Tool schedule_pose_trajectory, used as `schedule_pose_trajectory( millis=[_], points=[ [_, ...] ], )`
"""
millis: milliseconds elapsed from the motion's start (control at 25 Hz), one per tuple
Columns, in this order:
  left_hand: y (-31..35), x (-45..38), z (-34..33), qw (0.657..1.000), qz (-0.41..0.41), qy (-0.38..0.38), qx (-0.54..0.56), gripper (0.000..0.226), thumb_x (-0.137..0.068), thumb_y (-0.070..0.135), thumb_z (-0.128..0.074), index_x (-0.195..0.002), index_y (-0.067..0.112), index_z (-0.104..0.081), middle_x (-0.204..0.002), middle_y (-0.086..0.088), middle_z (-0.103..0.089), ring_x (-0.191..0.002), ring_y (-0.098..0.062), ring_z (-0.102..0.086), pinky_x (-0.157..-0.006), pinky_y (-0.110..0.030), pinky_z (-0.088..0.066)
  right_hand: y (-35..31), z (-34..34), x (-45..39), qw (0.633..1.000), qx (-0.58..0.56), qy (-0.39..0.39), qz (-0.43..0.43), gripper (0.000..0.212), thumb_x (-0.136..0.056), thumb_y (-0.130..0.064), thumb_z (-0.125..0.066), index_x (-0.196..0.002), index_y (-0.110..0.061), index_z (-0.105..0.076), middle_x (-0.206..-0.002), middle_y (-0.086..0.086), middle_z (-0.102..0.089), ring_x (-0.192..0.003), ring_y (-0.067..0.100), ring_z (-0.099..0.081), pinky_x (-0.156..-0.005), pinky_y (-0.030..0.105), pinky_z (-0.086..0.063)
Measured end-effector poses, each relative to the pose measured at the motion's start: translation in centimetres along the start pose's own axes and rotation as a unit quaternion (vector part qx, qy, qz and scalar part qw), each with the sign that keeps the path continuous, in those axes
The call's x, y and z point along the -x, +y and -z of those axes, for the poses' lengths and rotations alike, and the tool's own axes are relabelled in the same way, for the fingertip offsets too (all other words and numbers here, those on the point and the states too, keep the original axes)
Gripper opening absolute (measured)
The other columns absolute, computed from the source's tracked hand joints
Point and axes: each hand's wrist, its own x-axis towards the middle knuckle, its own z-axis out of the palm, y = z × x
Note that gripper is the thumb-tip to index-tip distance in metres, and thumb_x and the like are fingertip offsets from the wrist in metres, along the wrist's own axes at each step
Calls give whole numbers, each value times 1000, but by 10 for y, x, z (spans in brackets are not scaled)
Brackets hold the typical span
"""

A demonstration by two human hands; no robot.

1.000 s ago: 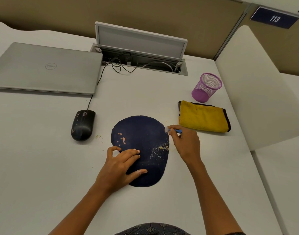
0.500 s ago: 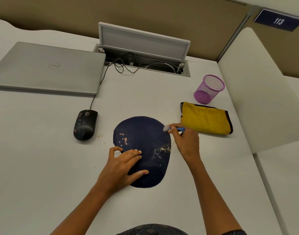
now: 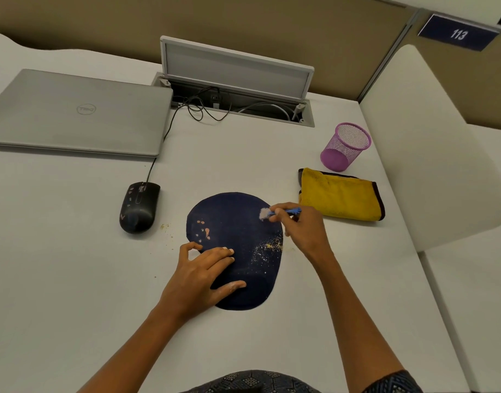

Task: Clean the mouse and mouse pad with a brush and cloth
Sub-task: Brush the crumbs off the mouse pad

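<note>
Brushing the pad, early in the job; mouse and cloth untouched.

R hand [image 3: 303,231] pinches a small blue brush [image 3: 280,212], bristles at the pad's [image 3: 238,222] upper-right edge. L hand [image 3: 203,276] lies flat w/ fingers spread on the pad's lower left, pressing it to the desk [image 3: 73,279]. Pad is mid-desk, still dirty: yellow crumbs [image 3: 267,248] bunched near its right edge, pink flecks [image 3: 203,231] on the left not yet reached. A few crumbs sit on the desk betw. pad and mouse [image 3: 139,207]. Mouse is left of the pad, apart from it, pink marks on top, so prob. not cleaned yet. Yellow cloth [image 3: 341,194] lies folded right of the pad, just beyond the R hand. Left to do, I'd judge: finish brushing the pad, brush the mouse, wipe both w/ cloth.
</note>
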Motion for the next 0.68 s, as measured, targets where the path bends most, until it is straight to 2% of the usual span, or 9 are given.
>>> schedule_pose_trajectory(
  millis=[80, 200, 280, 400, 480, 600, 680],
  points=[
    [1, 0, 0, 1000, -1, -2, 0, 55, -84, 61, -47, -103, 15, -71, -112, 2, -68, -100, -14, -66, -96, -39, -32, 7, 1, 9, 999, 20, -27, -18, 23, -93, -24, -53, -104, -13, -69, -99, 10, -72, -91, 21, -65, -73, 23, -48],
    [1, 0, 1, 1000, 3, -7, 1, 55, -83, 61, -48, -104, 15, -71, -112, 2, -68, -100, -14, -65, -96, -39, -31, 25, 19, 21, 994, 96, 23, -48, 22, -92, -26, -54, -95, -13, -71, -93, 9, -73, -90, 21, -65, -84, 32, -51],
    [0, 0, 1, 1000, 6, -9, 1, 55, -83, 61, -48, -104, 15, -71, -113, 3, -68, -100, -14, -65, -96, -39, -31, 25, 26, 25, 993, 99, 42, -46, 22, -92, -28, -54, -93, -14, -71, -93, 8, -73, -89, 21, -65, -82, 29, -50],
    [1, 0, 0, 1000, 8, -13, 0, 56, -84, 61, -46, -104, 16, -71, -113, 3, -68, -101, -14, -65, -96, -40, -33, 12, 18, 27, 997, 74, 20, 1, 23, -93, -27, -53, -104, -14, -70, -98, 6, -72, -82, 14, -60, -69, 12, -43],
    [1, 1, 0, 1000, 8, -13, 0, 56, -83, 61, -46, -104, 16, -71, -113, 3, -68, -101, -14, -65, -95, -41, -35, 11, 11, 30, 995, 96, -6, 6, 27, -93, -27, -52, -110, -14, -68, -104, 7, -71, -87, 16, -61, -73, 18, -47],
    [1, 0, 1, 1000, 6, -10, 0, 54, -83, 60, -49, -104, 15, -71, -113, 2, -68, -101, -14, -65, -96, -40, -32, 18, 22, 31, 988, 147, 23, -41, 25, -92, -29, -53, -103, -14, -70, -103, 9, -71, -95, 23, -62, -85, 35, -52],
    [1, 0, 1, 1000, 5, -7, 2, 54, -82, 60, -50, -103, 15, -71, -113, 2, -68, -100, -14, -65, -96, -39, -31, 16, 28, 29, 991, 116, 47, -42, 24, -91, -29, -55, -99, -14, -71, -100, 9, -72, -93, 22, -63, -84, 32, -53]
  ],
)
